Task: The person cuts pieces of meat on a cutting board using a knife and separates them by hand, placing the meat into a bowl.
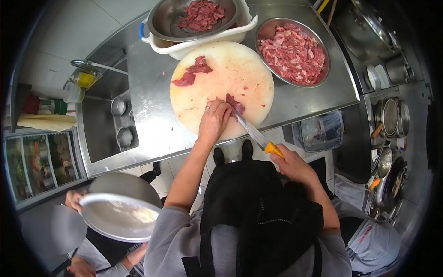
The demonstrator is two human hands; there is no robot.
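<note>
My right hand (291, 162) is wrapped round the yellow handle of a knife (254, 132), whose blade reaches up and left onto the round white cutting board (217, 60). Under the blade's tip lies a dark red piece of meat (236, 103). My left hand (215, 118) presses its bent fingers down on the left side of that meat, close to the blade. Farther up the board, two more meat pieces (199, 66) lie together. Small scraps dot the board.
A steel bowl of sliced meat (295, 55) stands right of the board. Behind it, another steel bowl (170, 21) with meat rests on a white tub (180, 50). A sink (99, 122) is at left. One person holds a large pot (124, 217); another person (374, 244) is at right.
</note>
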